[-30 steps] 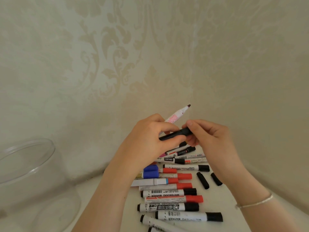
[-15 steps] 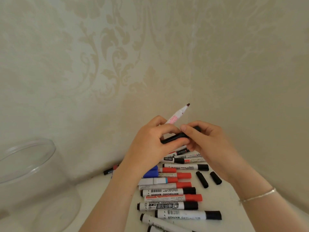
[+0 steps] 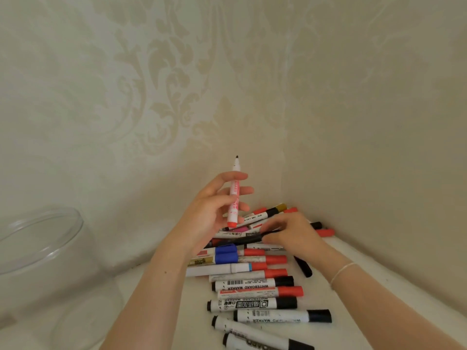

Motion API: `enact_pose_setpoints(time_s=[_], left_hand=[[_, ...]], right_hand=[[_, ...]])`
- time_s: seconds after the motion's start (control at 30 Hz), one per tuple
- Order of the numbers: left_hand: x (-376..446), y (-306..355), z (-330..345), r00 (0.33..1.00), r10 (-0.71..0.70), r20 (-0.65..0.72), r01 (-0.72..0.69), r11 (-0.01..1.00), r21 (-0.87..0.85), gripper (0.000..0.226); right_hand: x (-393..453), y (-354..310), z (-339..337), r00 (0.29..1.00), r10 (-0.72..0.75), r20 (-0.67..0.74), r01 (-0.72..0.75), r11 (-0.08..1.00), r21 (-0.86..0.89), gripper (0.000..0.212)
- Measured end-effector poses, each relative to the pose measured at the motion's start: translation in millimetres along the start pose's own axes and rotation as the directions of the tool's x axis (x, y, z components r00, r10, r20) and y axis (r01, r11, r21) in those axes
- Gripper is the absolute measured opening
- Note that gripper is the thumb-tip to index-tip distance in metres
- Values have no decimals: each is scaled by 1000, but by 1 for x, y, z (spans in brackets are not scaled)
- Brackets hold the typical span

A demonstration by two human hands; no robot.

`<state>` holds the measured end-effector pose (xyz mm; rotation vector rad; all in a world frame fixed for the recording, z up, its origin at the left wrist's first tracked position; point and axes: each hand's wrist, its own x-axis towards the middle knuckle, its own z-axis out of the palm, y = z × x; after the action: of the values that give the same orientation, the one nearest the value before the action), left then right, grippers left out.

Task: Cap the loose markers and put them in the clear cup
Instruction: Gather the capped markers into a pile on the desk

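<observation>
Markers [image 3: 252,285] lie in a loose pile on the white worktop [image 3: 353,286] in the corner of 2 patterned walls. Left hand [image 3: 214,213] grips 1 uncapped red-ended marker [image 3: 233,198] upright, tip up. Right hand [image 3: 290,234] pinches a black marker [image 3: 242,239] lying on the pile. Clear cup [image 3: 43,261] stands well apart at left.

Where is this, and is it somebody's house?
Probably a room in a home, though I can't be sure. Patterned damask wallpaper covers two walls that meet in a corner, and a white tabletop pushed into it holds whiteboard markers beside a clear cup.
</observation>
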<state>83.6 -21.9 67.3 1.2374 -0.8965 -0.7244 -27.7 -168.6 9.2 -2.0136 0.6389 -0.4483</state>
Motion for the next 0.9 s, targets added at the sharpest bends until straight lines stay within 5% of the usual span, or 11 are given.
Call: enact_pose_setpoints(time_s=[0.13,0.2,0.27,0.37,0.5,0.67,0.73,0.8,0.9], left_hand=[[-1,0,6,990,-26,140,4,988,152,58],[-1,-1,8,983,-43,177,-2,970,245,67],[1,-3,10,980,-70,186,11,953,304,73],[3,-6,13,980,-109,169,25,900,435,70],[4,-8,16,976,-140,166,32,851,525,60],[2,-8,20,978,-110,179,-8,832,554,53],[2,-8,20,983,-57,173,-53,821,569,48],[2,-5,18,989,6,145,-92,800,593,39],[0,-1,17,986,125,111,-167,724,670,32]], right_hand=[[4,4,4,980,-163,110,189,938,-291,16],[4,5,-6,977,-196,89,214,928,-306,15],[4,7,-25,994,-106,-4,101,957,-272,14],[6,14,-55,990,143,-3,-128,875,-466,13],[-3,14,-64,854,503,134,-295,680,-672,21],[-11,14,-51,890,453,56,-257,597,-760,15],[-11,7,-56,947,320,0,-253,748,-614,15],[-12,-12,-64,977,190,-100,-209,950,-233,6],[-20,-47,-79,987,102,-122,-57,943,328,18]])
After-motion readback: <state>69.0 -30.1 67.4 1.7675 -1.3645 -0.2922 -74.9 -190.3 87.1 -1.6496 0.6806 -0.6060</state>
